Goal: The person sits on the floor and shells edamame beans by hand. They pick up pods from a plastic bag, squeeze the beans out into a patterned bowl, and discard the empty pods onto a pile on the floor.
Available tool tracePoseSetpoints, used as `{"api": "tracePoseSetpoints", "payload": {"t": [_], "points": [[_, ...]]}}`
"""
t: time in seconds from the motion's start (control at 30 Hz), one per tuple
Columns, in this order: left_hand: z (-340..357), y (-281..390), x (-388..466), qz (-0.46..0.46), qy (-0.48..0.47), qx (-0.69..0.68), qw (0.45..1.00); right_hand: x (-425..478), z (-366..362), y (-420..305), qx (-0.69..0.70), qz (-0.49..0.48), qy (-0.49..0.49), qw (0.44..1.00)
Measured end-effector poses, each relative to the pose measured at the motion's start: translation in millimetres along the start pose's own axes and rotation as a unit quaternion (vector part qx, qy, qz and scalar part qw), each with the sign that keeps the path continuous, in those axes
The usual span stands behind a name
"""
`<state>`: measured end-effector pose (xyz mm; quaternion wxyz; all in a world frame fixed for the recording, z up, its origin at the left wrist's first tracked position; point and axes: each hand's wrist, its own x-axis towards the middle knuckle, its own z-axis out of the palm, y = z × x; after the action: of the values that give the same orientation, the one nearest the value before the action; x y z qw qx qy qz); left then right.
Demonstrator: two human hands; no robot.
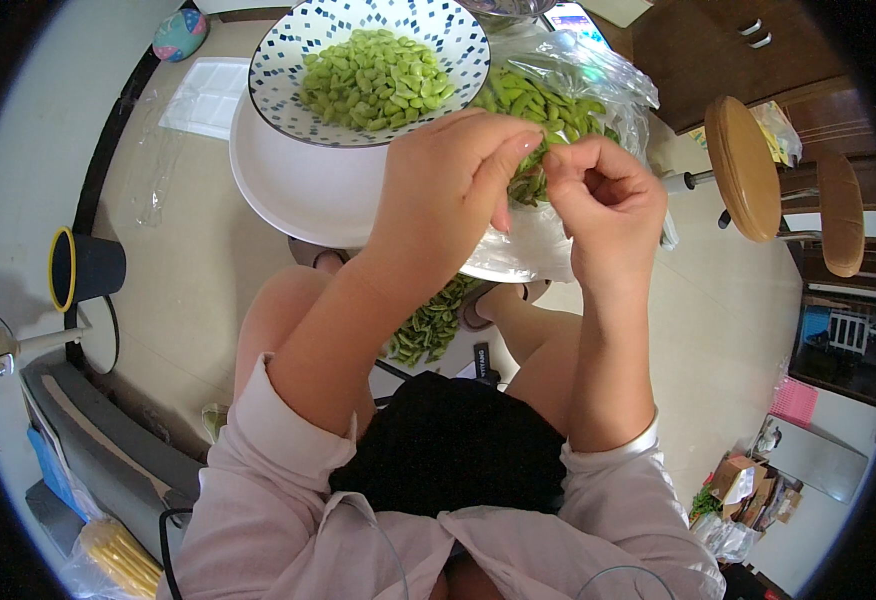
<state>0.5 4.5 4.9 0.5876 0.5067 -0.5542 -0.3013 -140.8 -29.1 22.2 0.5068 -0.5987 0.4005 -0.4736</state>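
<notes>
My left hand [445, 169] and my right hand [607, 187] meet fingertip to fingertip above the table's right part. Thumbs and forefingers pinch a small green soybean pod [553, 138], mostly hidden by the fingers. Behind them, an opened clear plastic bag [625, 79] holds many green soybean pods [517, 94]. To the left of the bag, a white bowl with blue diamond marks [280, 79] contains a heap of shelled green soybeans [374, 79]. The bowl rests on a round white table [307, 187]. Green pods or shells [427, 330] lie low between my legs, below the table's edge.
A phone [577, 22] and a metal bowl [509, 6] are at the far edge. A white plastic tray [209, 97] and a dark bin with a yellow rim [89, 268] stand left. On the right are a tan-seated stool [742, 169] and cardboard boxes [738, 480].
</notes>
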Motion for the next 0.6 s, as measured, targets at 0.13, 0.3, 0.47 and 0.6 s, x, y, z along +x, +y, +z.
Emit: {"api": "tracePoseSetpoints", "payload": {"t": [0.13, 0.3, 0.47, 0.6], "points": [[-8, 2, 3, -0.11, -0.048, -0.083, 0.989, 8, -11, 0, 0.057, 0.06, -0.037, 0.996], [0, 3, 3, -0.128, -0.038, -0.145, 0.98, 11, -11, 9, 0.071, 0.061, -0.018, 0.995], [0, -1, 1, -0.156, -0.05, -0.125, 0.979, 11, -14, 5, 0.076, 0.066, -0.015, 0.995], [1, -2, 0, -0.135, -0.04, -0.138, 0.98, 13, -14, 5, 0.101, 0.064, -0.036, 0.992]]}}
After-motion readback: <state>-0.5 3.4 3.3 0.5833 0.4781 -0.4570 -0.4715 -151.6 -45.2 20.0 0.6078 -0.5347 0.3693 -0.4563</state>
